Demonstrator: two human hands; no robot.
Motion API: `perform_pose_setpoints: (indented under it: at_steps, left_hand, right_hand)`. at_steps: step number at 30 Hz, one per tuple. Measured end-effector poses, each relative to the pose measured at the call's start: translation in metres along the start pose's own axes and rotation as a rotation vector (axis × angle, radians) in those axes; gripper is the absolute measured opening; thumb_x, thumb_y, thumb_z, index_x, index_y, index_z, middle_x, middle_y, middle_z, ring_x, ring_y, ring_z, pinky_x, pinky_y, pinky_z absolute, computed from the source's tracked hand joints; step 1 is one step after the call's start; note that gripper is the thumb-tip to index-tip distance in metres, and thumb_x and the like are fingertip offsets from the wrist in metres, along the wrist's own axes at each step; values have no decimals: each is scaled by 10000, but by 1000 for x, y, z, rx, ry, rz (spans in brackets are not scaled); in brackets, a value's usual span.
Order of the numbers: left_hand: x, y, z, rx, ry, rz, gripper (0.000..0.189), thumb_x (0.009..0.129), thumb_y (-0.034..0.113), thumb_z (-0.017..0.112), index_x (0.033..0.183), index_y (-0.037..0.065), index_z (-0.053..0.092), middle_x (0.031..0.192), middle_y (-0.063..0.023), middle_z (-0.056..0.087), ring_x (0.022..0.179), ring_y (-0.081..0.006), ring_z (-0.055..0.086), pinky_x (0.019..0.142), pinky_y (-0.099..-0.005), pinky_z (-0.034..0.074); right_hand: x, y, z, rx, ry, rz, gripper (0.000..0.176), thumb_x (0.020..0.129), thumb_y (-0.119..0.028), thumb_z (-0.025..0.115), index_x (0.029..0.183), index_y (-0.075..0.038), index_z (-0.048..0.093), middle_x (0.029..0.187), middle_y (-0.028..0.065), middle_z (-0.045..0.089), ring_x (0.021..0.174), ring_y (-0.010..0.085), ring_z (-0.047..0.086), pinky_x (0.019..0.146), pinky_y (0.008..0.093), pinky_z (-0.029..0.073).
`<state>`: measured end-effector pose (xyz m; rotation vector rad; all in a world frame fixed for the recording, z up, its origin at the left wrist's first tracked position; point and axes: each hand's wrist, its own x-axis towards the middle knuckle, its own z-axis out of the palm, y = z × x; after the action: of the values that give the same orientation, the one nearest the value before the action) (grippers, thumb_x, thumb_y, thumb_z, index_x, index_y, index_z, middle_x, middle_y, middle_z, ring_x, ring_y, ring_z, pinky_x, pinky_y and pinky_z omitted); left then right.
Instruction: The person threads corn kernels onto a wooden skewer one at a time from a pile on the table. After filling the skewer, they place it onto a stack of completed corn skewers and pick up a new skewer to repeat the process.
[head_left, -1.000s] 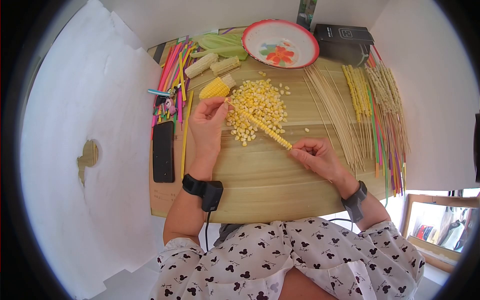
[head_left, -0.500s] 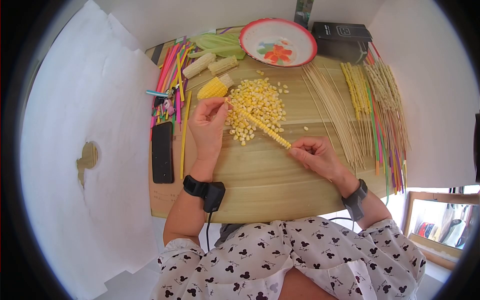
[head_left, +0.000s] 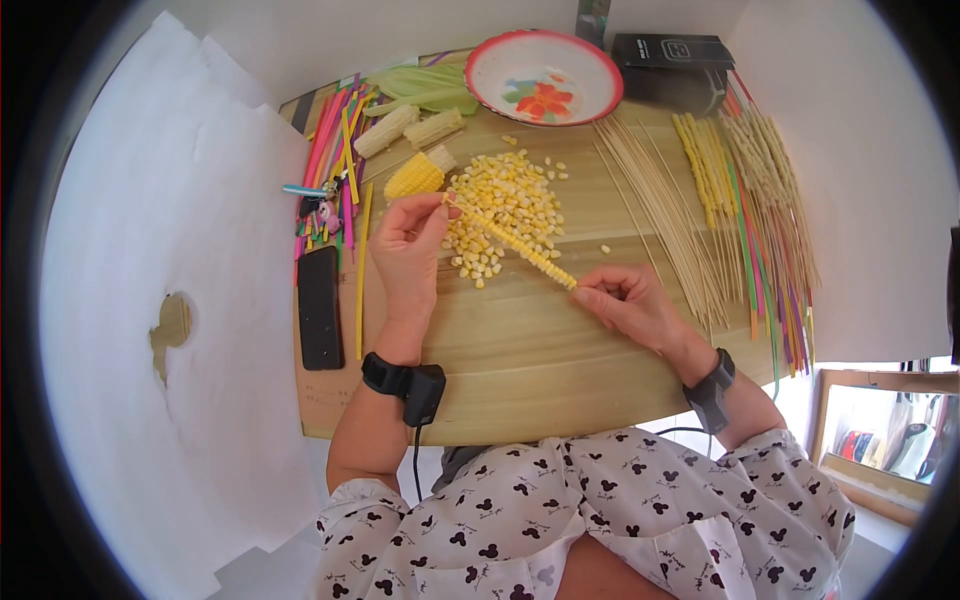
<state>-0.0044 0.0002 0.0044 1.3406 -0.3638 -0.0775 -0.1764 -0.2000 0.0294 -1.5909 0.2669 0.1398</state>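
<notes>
A thin skewer threaded with a row of yellow corn kernels (head_left: pixel 520 246) stretches slantwise between my two hands over the table. My left hand (head_left: pixel 408 250) pinches its far end between thumb and fingertips; whether a loose kernel is in that pinch is too small to tell. At the near end, my right hand (head_left: pixel 632 305) has thumb and fingers closed on the skewer, just below the last kernel. Beneath the skewer lies a pile of loose corn kernels (head_left: pixel 505 190). A partly stripped corn cob (head_left: pixel 414 178) rests just beyond my left hand.
Bare cobs (head_left: pixel 388 131), a green husk (head_left: pixel 425 88) and a red-rimmed bowl (head_left: pixel 480 80) stand at the back. Loose skewers (head_left: pixel 665 220) and kernel-covered skewers (head_left: pixel 760 160) lie right. Left are a phone (head_left: pixel 319 308), coloured strips (head_left: pixel 335 140) and a black box (head_left: pixel 670 75) stands back right.
The whole view has shifted slightly, so table items appear a little further left and up. Both hands keep their hold on the skewer, with almost the same pose.
</notes>
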Motion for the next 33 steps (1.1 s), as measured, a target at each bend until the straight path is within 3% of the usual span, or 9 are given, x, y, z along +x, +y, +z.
perform_pose_setpoints:
  at_steps: [3, 5, 8, 18, 24, 26, 33]
  left_hand:
    - [-4, -3, 2, -3, -23, -5, 143, 850, -35, 586, 990, -12, 601, 964, -110, 668, 828, -147, 641, 776, -239, 493]
    - [-12, -1, 12, 17, -106, -57, 160, 851, -33, 587, 1008, -11, 606, 952, -92, 665, 830, -135, 638, 772, -226, 488]
    - [-12, 5, 13, 42, -73, -119, 166, 852, -34, 586, 1015, -9, 610, 946, -77, 658, 835, -127, 637, 765, -217, 484]
    - [-10, 1, 11, 42, -91, -41, 176, 864, -28, 560, 1031, -4, 609, 908, -44, 646, 835, -104, 617, 746, -201, 469]
    - [-7, 4, 4, 451, -82, 91, 131, 828, -9, 589, 952, 14, 623, 874, -9, 611, 702, -69, 515, 667, -215, 433]
    - [-9, 9, 7, 581, -191, 168, 159, 810, -11, 602, 963, 17, 629, 865, -18, 602, 763, -89, 530, 694, -240, 437]
    - [-9, 1, 11, 819, -229, 378, 195, 754, 40, 658, 948, 34, 635, 915, -95, 571, 835, -217, 544, 752, -299, 443]
  right_hand:
    - [0, 0, 1, 4, -1, -1, 121, 899, -127, 608, 857, -18, 638, 584, -102, 445, 518, -22, 337, 446, 174, 245]
    - [0, 0, 0, 3, 3, 1, 121, 900, -127, 607, 857, -18, 637, 583, -101, 445, 518, -22, 336, 446, 174, 244]
    - [1, 1, -1, 13, -3, -15, 122, 901, -129, 606, 864, -17, 637, 583, -98, 448, 516, -21, 339, 446, 175, 246]
    - [2, -1, -3, 80, 47, -7, 124, 897, -142, 610, 874, -22, 636, 607, -88, 500, 511, -20, 376, 443, 164, 274]
    - [4, -1, -9, 67, 103, -46, 127, 895, -148, 614, 874, -24, 634, 617, -86, 512, 513, -26, 389, 443, 158, 278]
    - [3, -1, -9, 62, 110, -55, 127, 896, -148, 612, 874, -24, 634, 616, -86, 511, 512, -26, 389, 442, 158, 276]
    - [2, -4, -8, 27, 109, -45, 127, 899, -144, 609, 866, -25, 634, 609, -100, 491, 521, -31, 365, 445, 159, 254]
